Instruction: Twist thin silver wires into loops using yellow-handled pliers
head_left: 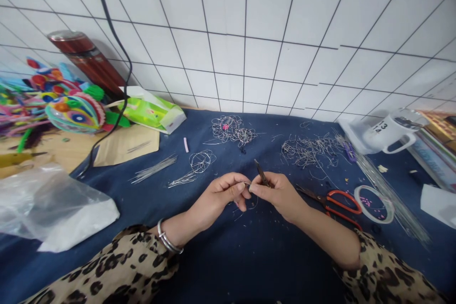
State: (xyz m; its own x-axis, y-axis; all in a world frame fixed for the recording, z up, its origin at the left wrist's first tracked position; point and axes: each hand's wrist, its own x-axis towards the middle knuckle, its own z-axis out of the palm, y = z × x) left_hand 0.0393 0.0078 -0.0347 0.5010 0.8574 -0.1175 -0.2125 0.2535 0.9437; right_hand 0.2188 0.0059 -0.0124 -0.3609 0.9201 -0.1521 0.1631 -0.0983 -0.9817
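- Left of the scissors (328, 199), my left fingers (233, 193) and right fingers (261, 192) pinch a thin wire (247, 184); loosening could drop it.
- My dark tool (261, 173), also gripped right-handed, could slip if tilted.
- Beyond the scissors, tangled wires (307, 152) could snag it.

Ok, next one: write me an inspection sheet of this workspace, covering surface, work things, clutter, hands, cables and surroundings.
Surface: dark blue cloth, creased; wooden tabletop shows at left.
Work things: thin wire at the fingertips; dark tool, kind unclear; red-handled scissors lying beside the right hand.
Clutter: two wire tangles, straight wires, plastic bag, green packet, white mug.
Hands: left hand pinches the wire; right hand holds the tool, its thumb close to the wire.
Cables: black cable runs down in front of the wall, at left.
Surroundings: white tiled wall; reddish flask near it.
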